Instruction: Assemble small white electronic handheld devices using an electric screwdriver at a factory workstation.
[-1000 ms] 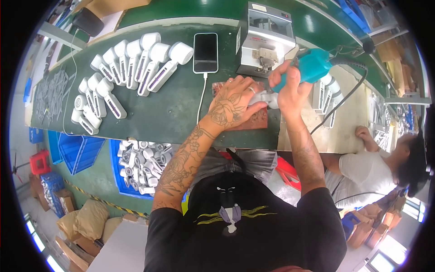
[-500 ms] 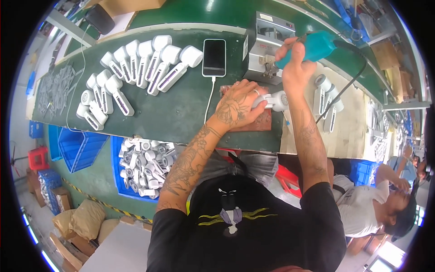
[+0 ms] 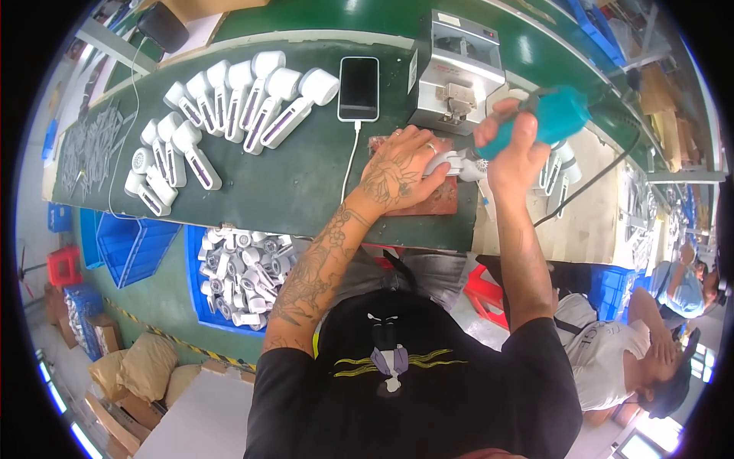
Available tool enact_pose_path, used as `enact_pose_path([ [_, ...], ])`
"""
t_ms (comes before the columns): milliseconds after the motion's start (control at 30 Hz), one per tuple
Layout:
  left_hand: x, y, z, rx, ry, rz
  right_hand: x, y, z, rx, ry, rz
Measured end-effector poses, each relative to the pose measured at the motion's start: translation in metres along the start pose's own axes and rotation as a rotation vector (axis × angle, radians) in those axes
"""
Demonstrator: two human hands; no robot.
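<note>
My left hand (image 3: pixel 404 170) is closed on a white handheld fan (image 3: pixel 454 164), pressing it onto a reddish-brown pad (image 3: pixel 428 205) on the green bench. The fan's round grilled head points right and is partly covered. My right hand (image 3: pixel 517 149) grips a teal electric screwdriver (image 3: pixel 544 121), its cord trailing to the right. The driver's front end is over the fan; motion blur and my fingers hide whether the tip touches it. Just beyond stands a silver screw feeder (image 3: pixel 456 73).
Several white fans (image 3: pixel 264 99) lie in rows on the left, beside a phone (image 3: pixel 358 88) with a white cable. Thin grey strips (image 3: pixel 95 145) are piled far left. A blue crate (image 3: pixel 195 287) of white parts stands below the bench. Another person (image 3: pixel 604 348) sits at right.
My right hand has brought the electric screwdriver from the screw feeder's front, back and right, to over the fan. My left hand keeps its hold on the fan.
</note>
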State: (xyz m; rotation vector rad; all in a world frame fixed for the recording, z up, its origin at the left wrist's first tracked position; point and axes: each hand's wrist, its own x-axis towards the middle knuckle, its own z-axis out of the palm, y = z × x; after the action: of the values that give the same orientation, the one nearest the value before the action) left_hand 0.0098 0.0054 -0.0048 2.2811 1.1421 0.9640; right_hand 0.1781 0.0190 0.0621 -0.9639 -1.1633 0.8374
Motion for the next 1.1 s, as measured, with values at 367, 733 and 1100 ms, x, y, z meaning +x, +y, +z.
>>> enact_pose_path([
  [367,-0.001,0.004,0.0,0.0,-0.007,-0.029,-0.016,0.015,-0.017,0.142,-0.087,-0.028],
  [733,0.002,0.004,0.001,0.049,-0.048,-0.008,-0.021,0.017,-0.011,0.062,-0.117,-0.037],
  [1100,-0.019,0.007,-0.003,0.184,0.126,0.201,-0.039,0.022,-0.019,-0.025,0.06,0.068],
])
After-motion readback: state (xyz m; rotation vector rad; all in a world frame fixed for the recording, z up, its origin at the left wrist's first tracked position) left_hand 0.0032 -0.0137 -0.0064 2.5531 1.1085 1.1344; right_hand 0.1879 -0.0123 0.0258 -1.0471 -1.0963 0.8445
